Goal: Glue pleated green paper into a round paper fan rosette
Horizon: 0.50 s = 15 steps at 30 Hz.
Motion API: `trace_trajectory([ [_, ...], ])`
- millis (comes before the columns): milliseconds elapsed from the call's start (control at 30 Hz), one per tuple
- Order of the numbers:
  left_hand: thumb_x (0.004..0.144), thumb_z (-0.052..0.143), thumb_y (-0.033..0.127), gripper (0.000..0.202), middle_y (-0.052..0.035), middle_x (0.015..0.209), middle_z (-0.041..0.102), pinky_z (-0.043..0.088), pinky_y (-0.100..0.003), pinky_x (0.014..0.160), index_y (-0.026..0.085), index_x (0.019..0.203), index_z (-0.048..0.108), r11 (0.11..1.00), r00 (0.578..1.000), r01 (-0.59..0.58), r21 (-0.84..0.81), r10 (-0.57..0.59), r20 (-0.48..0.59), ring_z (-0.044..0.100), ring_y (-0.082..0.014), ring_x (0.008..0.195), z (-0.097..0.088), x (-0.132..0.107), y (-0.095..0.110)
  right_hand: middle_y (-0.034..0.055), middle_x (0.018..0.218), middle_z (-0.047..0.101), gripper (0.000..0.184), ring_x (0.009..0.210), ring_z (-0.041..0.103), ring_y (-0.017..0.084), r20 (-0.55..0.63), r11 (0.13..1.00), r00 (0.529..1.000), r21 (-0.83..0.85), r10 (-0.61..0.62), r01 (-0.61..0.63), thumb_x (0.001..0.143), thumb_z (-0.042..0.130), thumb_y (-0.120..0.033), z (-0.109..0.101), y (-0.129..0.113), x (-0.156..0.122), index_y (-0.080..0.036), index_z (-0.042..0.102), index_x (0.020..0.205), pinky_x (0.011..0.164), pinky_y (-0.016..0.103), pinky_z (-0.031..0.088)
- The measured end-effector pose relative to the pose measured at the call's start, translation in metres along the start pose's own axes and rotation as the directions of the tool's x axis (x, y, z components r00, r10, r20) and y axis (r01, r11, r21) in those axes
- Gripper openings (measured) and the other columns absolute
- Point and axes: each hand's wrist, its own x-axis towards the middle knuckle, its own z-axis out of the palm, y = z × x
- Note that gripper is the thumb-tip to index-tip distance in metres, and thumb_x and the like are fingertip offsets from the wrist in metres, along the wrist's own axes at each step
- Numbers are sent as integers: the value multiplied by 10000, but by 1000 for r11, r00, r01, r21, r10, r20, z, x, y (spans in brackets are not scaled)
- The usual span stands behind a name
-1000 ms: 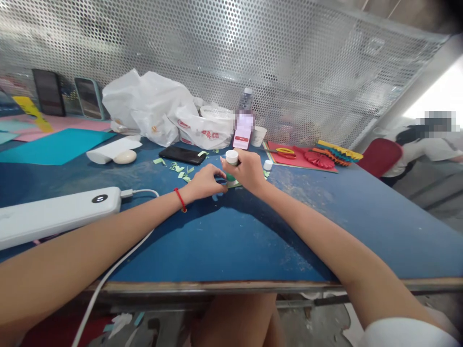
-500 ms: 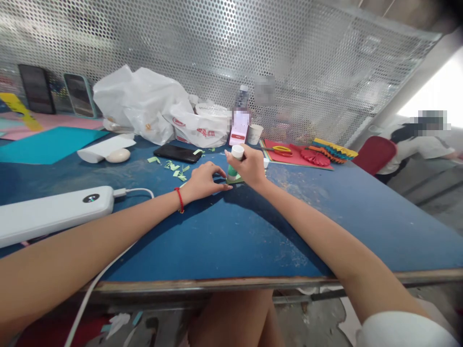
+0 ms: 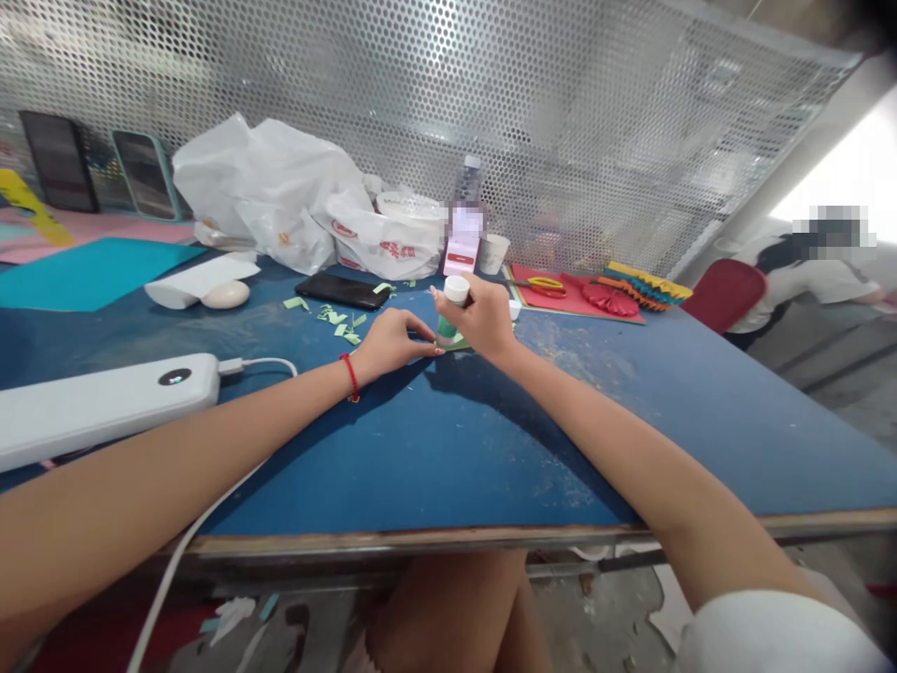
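My right hand is wrapped round a glue stick with a green label and a white end, held nearly upright. Its lower end is down on a small piece of green paper on the blue table. My left hand, a red bracelet at its wrist, lies beside the glue stick, thumb and forefinger pinched at the paper's left edge. My right hand hides much of the paper. Several pale green paper scraps lie just beyond my left hand.
A black phone, white plastic bags, a lit phone against a bottle and a paper cup stand behind. Scissors lie on red paper at right. A white power bank with a cable lies left. A person sits far right.
The thumb and forefinger of my left hand have closed together at the paper's edge. The glue stick stays in my right hand, down on the paper. The view has shifted slightly.
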Motion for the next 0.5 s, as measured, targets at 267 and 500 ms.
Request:
trace_trajectory([
  [267, 612, 829, 400, 231, -66, 756, 778, 547, -341, 793, 188, 695, 790, 997, 999, 42, -64, -42, 4, 707, -237, 770, 0, 2, -6, 0, 672, 582, 282, 612, 404, 130, 128, 981, 992, -190, -12, 36, 885, 613, -418, -2, -4, 4, -189, 578, 724, 605, 285, 227],
  [500, 577, 846, 435, 264, -67, 808, 780, 535, -344, 836, 198, 676, 781, 997, 998, 62, -50, -62, -13, 699, -242, 825, 1, 3, -7, 22, 698, 618, 254, 624, 451, 147, 149, 958, 989, -282, -8, 50, 870, 606, -410, -6, -3, 8, -184, 611, 754, 608, 292, 202],
])
